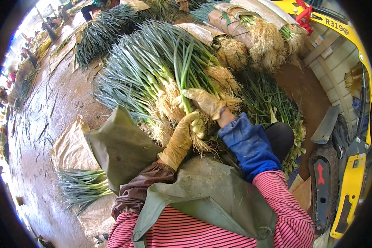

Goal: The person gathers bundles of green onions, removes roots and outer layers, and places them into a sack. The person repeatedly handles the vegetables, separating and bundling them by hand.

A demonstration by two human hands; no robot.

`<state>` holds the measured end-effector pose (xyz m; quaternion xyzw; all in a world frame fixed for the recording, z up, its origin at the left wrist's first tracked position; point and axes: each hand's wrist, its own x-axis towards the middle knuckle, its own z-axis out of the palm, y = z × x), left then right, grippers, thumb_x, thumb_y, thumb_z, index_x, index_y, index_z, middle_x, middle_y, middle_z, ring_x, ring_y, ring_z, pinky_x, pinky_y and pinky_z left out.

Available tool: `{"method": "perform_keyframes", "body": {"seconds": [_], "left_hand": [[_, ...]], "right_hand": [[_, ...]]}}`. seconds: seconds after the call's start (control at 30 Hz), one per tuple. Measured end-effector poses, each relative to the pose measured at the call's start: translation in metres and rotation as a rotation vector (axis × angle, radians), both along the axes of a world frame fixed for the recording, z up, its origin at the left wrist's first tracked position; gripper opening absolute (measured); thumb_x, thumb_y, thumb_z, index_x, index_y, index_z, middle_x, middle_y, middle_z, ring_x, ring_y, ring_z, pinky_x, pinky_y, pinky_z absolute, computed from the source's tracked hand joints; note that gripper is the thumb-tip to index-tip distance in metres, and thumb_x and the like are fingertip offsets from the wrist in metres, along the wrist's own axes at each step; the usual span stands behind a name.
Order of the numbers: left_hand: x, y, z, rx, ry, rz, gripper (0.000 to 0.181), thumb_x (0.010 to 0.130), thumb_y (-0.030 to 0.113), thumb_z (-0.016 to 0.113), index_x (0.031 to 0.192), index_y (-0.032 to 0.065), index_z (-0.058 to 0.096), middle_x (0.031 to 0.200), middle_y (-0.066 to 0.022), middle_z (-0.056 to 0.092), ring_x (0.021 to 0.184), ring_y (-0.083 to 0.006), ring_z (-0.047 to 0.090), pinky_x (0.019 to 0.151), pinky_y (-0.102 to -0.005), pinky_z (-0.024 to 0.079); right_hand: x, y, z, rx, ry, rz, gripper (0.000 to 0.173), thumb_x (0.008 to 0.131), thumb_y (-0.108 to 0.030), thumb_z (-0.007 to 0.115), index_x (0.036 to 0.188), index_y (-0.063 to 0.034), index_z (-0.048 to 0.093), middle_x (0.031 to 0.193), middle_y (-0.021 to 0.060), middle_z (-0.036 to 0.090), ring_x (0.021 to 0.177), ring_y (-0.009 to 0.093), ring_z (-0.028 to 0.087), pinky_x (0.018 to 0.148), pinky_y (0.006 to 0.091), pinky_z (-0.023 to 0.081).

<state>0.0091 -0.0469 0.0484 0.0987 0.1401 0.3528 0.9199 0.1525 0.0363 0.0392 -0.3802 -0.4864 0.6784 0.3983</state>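
Observation:
My left hand [190, 125], in a yellowed rubber glove, is closed around the lower end of a green onion stalk [186, 107]. Pale roots [201, 144] hang out below that fist. Higher on the same stalk is my right hand [203, 99], gloved alike, its thumb and fingers pinching the stem. The stalk stands nearly upright in the picture, leaves pointing away from me. Behind and around both hands lies a large heap of green onions [142, 62], with stringy roots [169, 100] turned towards me. A dark green apron [204, 176] covers my lap.
Wrapped onion bundles [263, 37] lie at the far right. Cut leaves [266, 96] are piled right of the heap. On the left, a small onion bunch [86, 186] rests on brown paper [74, 148]. A yellow machine frame [350, 192] and rubber track [321, 186] stand at right.

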Motion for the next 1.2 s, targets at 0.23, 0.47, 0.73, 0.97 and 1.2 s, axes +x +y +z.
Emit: {"method": "perform_keyframes", "body": {"seconds": [0.23,0.47,0.73,0.97,1.2], "left_hand": [[-0.004,-0.005,-0.002,0.015,0.450,0.216,0.029,0.096,0.030,0.053,0.100,0.0029,0.064,0.073,-0.0049,0.065,0.057,-0.0182,0.060,0.054,-0.0295,0.053],[0.002,0.003,-0.003,-0.133,0.491,0.346,0.024,0.097,0.033,0.054,0.095,0.0101,0.062,0.063,0.0042,0.049,0.047,-0.0070,0.043,0.041,-0.0234,0.037],[-0.004,0.010,0.002,0.095,0.564,0.254,0.038,0.096,0.041,0.053,0.104,0.0047,0.062,0.060,-0.0014,0.057,0.051,-0.0128,0.054,0.047,-0.0262,0.049],[-0.009,0.028,-0.015,-0.085,0.276,0.483,0.025,0.097,0.024,0.056,0.087,0.0021,0.063,0.062,-0.0003,0.053,0.053,-0.0092,0.044,0.043,-0.0250,0.041],[-0.009,0.025,0.049,0.096,0.370,0.602,0.024,0.096,0.025,0.058,0.096,0.0018,0.065,0.054,0.0043,0.046,0.042,-0.0074,0.040,0.037,-0.0219,0.035]], "right_hand": [[-0.017,0.001,0.017,-0.061,-0.269,-0.076,0.030,0.091,-0.033,0.064,0.092,-0.0028,0.068,0.079,0.0049,0.069,0.067,0.012,0.061,0.062,0.0257,0.050],[-0.011,-0.017,0.033,0.907,-1.186,-0.221,0.023,0.094,-0.023,0.060,0.082,-0.0038,0.065,0.070,0.0046,0.065,0.059,0.013,0.062,0.046,0.0219,0.046],[-0.003,-0.110,0.066,0.059,-0.216,-0.168,0.028,0.096,-0.028,0.058,0.102,-0.0020,0.066,0.078,0.0033,0.066,0.061,0.008,0.059,0.052,0.0218,0.049],[0.077,-0.153,0.110,0.335,-0.300,-0.545,0.031,0.097,-0.037,0.053,0.093,-0.0074,0.060,0.078,0.0032,0.065,0.063,0.009,0.058,0.053,0.0226,0.047],[0.279,-0.163,0.124,-0.374,-1.669,-0.396,0.046,0.089,-0.049,0.056,0.079,-0.0050,0.063,0.068,0.0077,0.065,0.059,0.019,0.063,0.059,0.0351,0.048]]}}
